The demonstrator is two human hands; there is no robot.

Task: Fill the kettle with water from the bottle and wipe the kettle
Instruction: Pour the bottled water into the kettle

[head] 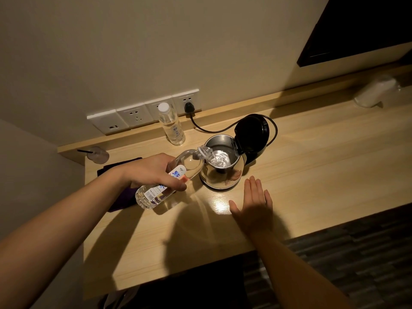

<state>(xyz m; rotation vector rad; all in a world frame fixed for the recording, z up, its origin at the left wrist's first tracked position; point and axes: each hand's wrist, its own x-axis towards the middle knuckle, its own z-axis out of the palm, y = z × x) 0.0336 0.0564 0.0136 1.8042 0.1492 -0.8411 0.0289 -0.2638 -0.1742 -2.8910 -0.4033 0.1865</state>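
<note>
Bottle (pixel 162 186) label: blue characters and a barcode, not legible. Left hand (pixel 153 171) gripped the tilted bottle, neck over the open kettle (pixel 219 166) just beyond it, water pouring. Right hand (pixel 253 206) lay flat, fingers extended, on the tabletop (pixel 312 175), just before the kettle.

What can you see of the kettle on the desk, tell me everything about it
The kettle is a rounded electric one with a shiny, mirror-like metal body and a black lid hinged fully open, standing upright behind the mouth. It sits upright on the wooden desk, apparently on a base. A black cord runs behind it to a plug in the wall socket. The tilted water bottle, held in the left hand, pours water into its open mouth, where water already shows. The right hand lies flat nearby, not touching it.
</note>
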